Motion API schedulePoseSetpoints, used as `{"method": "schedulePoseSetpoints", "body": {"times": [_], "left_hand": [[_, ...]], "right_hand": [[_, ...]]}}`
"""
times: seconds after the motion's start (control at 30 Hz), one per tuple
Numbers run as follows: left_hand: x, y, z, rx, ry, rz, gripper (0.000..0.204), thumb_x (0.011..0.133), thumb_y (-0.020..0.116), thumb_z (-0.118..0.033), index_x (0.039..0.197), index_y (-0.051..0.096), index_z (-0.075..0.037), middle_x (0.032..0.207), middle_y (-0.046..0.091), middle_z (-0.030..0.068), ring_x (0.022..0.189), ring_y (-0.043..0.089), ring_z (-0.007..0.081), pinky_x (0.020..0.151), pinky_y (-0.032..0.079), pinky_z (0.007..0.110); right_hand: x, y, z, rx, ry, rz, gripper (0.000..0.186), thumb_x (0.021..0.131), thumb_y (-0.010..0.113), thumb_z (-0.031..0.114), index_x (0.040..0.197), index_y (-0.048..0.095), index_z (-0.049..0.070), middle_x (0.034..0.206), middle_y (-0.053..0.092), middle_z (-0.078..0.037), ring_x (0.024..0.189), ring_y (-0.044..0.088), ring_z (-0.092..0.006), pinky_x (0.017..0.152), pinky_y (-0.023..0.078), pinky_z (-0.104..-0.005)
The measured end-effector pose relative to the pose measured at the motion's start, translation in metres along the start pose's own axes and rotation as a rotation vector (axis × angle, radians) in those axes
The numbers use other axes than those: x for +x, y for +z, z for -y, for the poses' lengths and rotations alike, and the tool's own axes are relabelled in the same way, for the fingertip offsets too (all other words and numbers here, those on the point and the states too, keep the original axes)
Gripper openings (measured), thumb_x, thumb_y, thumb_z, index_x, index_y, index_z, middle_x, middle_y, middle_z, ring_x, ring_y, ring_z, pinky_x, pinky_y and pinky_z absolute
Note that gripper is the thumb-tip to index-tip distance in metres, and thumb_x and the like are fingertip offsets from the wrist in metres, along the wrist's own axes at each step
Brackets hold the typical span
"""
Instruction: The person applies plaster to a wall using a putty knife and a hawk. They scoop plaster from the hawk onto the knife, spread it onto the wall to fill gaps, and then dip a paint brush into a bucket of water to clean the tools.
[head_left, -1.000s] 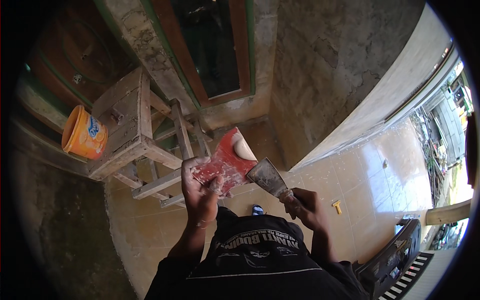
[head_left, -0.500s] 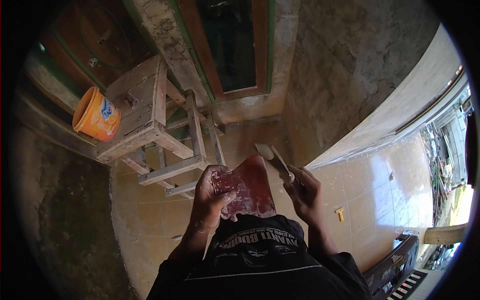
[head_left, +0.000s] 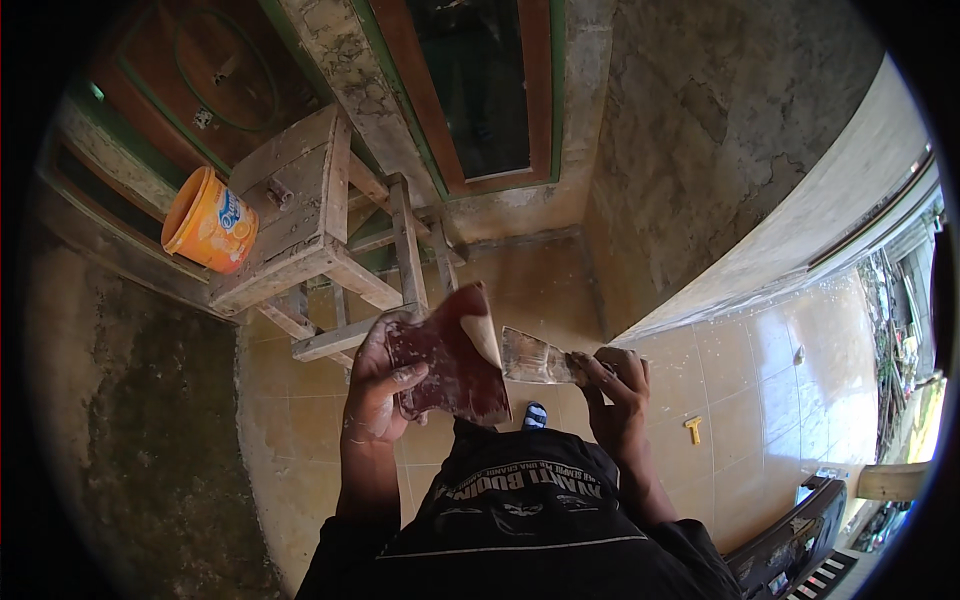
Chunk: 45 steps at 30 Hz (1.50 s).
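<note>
Fingers [head_left: 408, 376] of the left hand [head_left: 372, 388] are closed around the left side of a dark red board [head_left: 437, 362] with curved-in edges, the thumb lying across its near face. The right hand [head_left: 622, 392] has its fingers wrapped round the handle of a scraper [head_left: 532, 357], whose smeared flat blade points left, just beside the board's right edge; whether the two touch I cannot tell. A smooth pale lump of paste [head_left: 482, 337] sits at the board's upper right. Both tools are held in front of the person's dark shirt [head_left: 520, 535], above a tiled floor [head_left: 725, 400]. To the left, an orange bucket [head_left: 228, 243] stands on a rough wooden desk [head_left: 285, 258]. A small yellow tool [head_left: 693, 430] lies on the tiles, well apart to the right of the right hand.
</note>
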<state>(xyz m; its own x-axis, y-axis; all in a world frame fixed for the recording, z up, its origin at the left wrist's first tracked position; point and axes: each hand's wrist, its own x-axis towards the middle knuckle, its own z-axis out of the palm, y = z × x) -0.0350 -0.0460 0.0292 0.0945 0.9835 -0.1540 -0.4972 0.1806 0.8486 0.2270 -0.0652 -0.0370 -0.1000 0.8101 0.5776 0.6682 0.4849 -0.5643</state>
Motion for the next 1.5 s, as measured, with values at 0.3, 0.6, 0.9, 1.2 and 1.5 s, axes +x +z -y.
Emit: {"method": "schedulePoseSetpoints", "body": {"times": [0.3, 0.6, 0.9, 1.2, 1.5], "left_hand": [[-0.008, 0.009, 0.021, 0.284, 0.425, -0.208, 0.049, 0.079, 0.067, -0.006, 0.119, 0.038, -0.004, 0.104, 0.053, 0.0101, 0.084, 0.056, 0.014, 0.064, 0.053, 0.028], [-0.024, 0.028, 0.048, 0.518, 0.458, -0.056, 0.037, 0.088, 0.053, -0.001, 0.12, 0.035, 0.002, 0.104, 0.051, 0.0141, 0.083, 0.06, 0.0171, 0.058, 0.056, 0.025], [-0.021, 0.036, 0.039, 0.383, -0.034, 0.087, 0.038, 0.082, 0.051, 0.006, 0.117, 0.037, -0.001, 0.102, 0.055, 0.0119, 0.083, 0.061, 0.0173, 0.053, 0.058, 0.029], [0.002, 0.024, 0.03, 0.016, -0.216, 0.161, 0.044, 0.074, 0.056, 0.006, 0.115, 0.042, -0.002, 0.098, 0.058, 0.0121, 0.073, 0.062, 0.0174, 0.043, 0.056, 0.029], [0.018, 0.014, 0.016, -0.059, -0.033, 0.124, 0.046, 0.075, 0.057, 0.002, 0.117, 0.04, -0.005, 0.098, 0.057, 0.0107, 0.067, 0.062, 0.0184, 0.035, 0.051, 0.029]], "right_hand": [[-0.001, -0.023, 0.011, 0.912, 0.703, 0.491, 0.042, 0.095, 0.046, 0.037, 0.09, 0.061, -0.002, 0.064, 0.051, -0.001, 0.06, 0.045, -0.0073, 0.055, 0.038, -0.0229], [0.006, -0.021, 0.01, 0.843, 0.748, 0.569, 0.044, 0.096, 0.043, 0.038, 0.086, 0.061, -0.001, 0.06, 0.049, -0.001, 0.057, 0.045, -0.008, 0.052, 0.038, -0.0249], [0.007, -0.015, 0.013, 0.797, 0.61, 0.279, 0.038, 0.089, 0.056, 0.033, 0.091, 0.062, -0.004, 0.066, 0.053, -0.003, 0.057, 0.048, -0.0096, 0.051, 0.04, -0.0241], [-0.011, -0.011, 0.006, -0.065, 0.101, -0.033, 0.042, 0.064, 0.076, 0.017, 0.106, 0.068, 0.02, 0.087, 0.059, 0.0, 0.08, 0.053, -0.0175, 0.071, 0.033, -0.0344], [-0.022, -0.036, 0.004, 0.106, 0.279, -0.031, 0.036, 0.069, 0.074, 0.009, 0.104, 0.067, 0.01, 0.083, 0.062, -0.005, 0.072, 0.057, -0.02, 0.067, 0.042, -0.0303]]}}
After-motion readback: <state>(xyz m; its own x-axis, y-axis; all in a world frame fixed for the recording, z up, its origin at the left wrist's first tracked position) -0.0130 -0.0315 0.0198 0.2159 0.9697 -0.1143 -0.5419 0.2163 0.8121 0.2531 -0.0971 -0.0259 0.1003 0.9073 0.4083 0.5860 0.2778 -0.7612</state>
